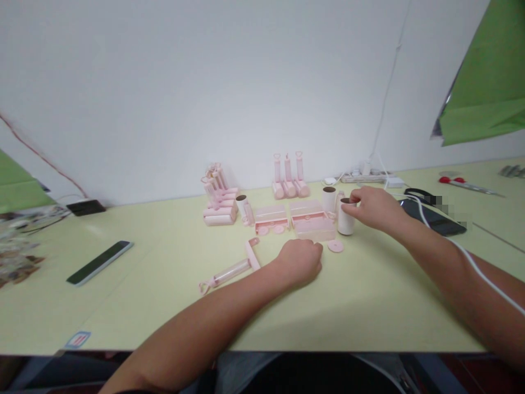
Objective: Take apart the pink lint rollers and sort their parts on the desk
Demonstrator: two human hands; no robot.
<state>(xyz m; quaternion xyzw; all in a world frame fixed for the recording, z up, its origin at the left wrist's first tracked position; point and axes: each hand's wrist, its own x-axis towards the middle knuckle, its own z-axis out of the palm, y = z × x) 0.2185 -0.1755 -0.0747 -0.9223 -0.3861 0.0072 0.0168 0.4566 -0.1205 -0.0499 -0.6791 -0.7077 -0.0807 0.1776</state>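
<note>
My right hand (375, 208) pinches the top rim of a white lint roller paper roll (346, 221) that stands upright on the table. My left hand (300, 261) lies closed on the table, and what its curled fingers hold, if anything, is hidden. Between the hands a pink disc (335, 246) lies flat. A pink lint roller frame (232, 269) with a clear handle rests beside my left forearm. Just behind my hands are two pink boxes with clear lids, the left box (272, 220) holding round discs and the right box (314, 220).
Other paper rolls stand upright, one at left (241, 207) and another at right (328, 200). Several pink roller pieces (220, 210) are stacked at back left, and three rollers (290, 187) stand near the wall. Phones (99, 263), a power strip (361, 177), scissors (467, 185) and a white cable (463, 249) lie around.
</note>
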